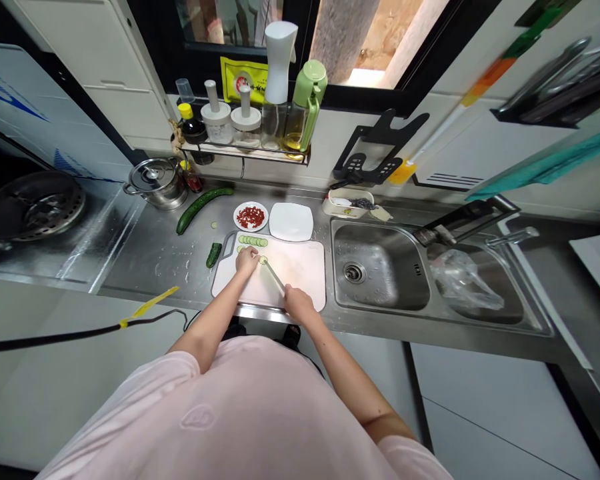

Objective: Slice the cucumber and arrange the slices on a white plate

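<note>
A white cutting board (300,267) lies on the steel counter. My right hand (299,304) is wrapped round the handle of a knife (274,276), whose blade points up and left across the board. Close to its tip is a pale green cucumber slice (263,260). My left hand (247,260) is over the board's left part, fingers bent together beside that slice; what they hold, if anything, is too small to make out. Overlapping cucumber slices (253,241) form a row near the board's top left. A short cucumber piece (213,255) sits left of the board.
Behind the board are a plate of chopped red pieces (251,217) and a white square plate (291,221). A long cucumber (203,205) and a lidded pot (159,181) stand left. The sink (380,267) is right; a bottle shelf (240,152) hangs above.
</note>
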Available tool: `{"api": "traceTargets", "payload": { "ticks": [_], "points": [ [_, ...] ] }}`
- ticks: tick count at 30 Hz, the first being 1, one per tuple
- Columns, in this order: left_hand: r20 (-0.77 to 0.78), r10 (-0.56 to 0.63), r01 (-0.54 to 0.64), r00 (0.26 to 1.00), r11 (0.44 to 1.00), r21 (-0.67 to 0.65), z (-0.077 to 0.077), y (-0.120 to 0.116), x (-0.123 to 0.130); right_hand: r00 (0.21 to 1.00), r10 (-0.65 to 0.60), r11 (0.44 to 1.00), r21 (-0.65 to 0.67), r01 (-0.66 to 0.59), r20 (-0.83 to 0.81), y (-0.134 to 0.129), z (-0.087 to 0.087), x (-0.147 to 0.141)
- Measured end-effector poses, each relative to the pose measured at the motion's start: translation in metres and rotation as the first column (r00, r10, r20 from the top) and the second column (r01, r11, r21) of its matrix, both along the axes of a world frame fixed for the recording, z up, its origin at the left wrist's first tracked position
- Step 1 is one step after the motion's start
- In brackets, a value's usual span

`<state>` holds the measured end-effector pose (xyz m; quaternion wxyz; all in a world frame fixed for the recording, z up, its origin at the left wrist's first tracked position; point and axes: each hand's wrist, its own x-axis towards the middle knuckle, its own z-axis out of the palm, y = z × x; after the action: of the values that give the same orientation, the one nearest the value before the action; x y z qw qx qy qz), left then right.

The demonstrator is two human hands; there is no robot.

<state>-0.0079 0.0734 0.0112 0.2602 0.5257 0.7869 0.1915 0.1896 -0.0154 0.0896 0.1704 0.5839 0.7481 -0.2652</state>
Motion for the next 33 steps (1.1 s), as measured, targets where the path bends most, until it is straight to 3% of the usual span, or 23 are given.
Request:
{"api": "traceTargets", "payload": {
  "ticks": [18, 33],
  "points": [
    [-0.011, 0.000, 0.000, 1.000, 1.000, -0.022, -0.002, 0.001, -0.001, 1.000, -0.001, 1.000, 0.001, 0.001, -0.020, 0.013, -0.003, -0.010],
    [-0.024, -0.004, 0.004, 1.000, 1.000, -0.024, -0.002, 0.001, 0.000, 1.000, -0.001, 1.000, -0.015, 0.000, -0.014, 0.018, 0.009, -0.013]
  ]
}}
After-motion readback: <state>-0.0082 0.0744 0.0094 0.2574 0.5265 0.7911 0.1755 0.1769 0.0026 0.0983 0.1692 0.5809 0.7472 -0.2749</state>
